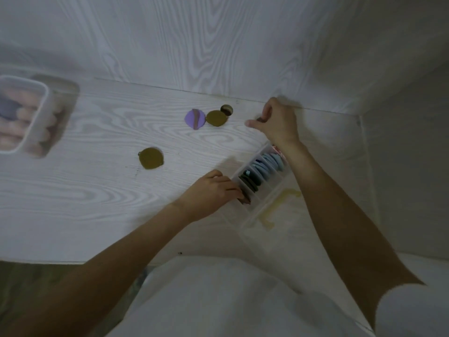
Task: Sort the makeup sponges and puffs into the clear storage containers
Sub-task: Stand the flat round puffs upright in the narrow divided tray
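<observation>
The person stood over a pale wood-grain counter [73,190] with both bare arms stretched out. The left hand [213,193] lay at the near end of a clear divided container [257,188], its fingers curled around a dark brown puff [245,201] that stood at the edge of the nearest compartment. Inside the container, dark green puffs [250,181] filled one section and pale blue puffs [272,162] stood on edge in the next; something reddish showed at the far end, partly hidden by the forearm. The right hand [277,122] was further back, near the wall, its thumb and fingers pinching what looked like a small dark puff [261,119], though blur made that hard to be sure of. Loose on the counter lay a lilac puff [194,119] touching an olive puff [215,118], with a small brown round puff [226,109] just behind them, and a second olive puff [151,158] well apart, closer in. Far to the left sat a clear tub [26,115] holding pinkish and purple sponges, heavily blurred. A yellowish handle [279,205] showed beside the divided container.
</observation>
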Motion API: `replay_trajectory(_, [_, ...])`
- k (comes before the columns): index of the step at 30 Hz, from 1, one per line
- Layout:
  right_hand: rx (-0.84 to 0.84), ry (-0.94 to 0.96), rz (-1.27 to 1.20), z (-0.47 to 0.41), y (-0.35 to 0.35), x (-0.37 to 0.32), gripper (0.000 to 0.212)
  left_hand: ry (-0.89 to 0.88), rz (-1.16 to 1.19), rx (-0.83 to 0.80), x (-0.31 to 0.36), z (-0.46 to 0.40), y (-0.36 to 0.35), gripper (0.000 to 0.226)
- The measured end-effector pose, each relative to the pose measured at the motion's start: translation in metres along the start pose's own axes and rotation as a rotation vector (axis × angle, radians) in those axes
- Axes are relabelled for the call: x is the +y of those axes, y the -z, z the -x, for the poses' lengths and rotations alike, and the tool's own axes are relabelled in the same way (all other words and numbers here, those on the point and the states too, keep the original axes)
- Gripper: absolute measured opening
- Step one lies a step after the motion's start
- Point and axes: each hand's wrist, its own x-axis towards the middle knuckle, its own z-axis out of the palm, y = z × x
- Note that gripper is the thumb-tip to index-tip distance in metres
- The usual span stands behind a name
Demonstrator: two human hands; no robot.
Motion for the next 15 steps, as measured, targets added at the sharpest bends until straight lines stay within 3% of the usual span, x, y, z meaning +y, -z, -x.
replay_trajectory(2, [0.052, -0.039, -0.08, 0.033, 0.011, -0.006, 0.047, 0.012, 0.006, 0.002, 0.005, -0.001, -0.001, 0.025])
replay_trajectory(7, [0.202, 0.018, -0.188, 0.121, 0.02, 0.008, 0.023, -0.019, -0.02, 0.015, 0.03, -0.008, -0.011, 0.025])
replay_trajectory(15, [0.208, 0.007, -0.333, 0.203, 0.005, 0.03, 0.022, -0.055, -0.034, 0.069, 0.043, -0.012, -0.01, 0.028])
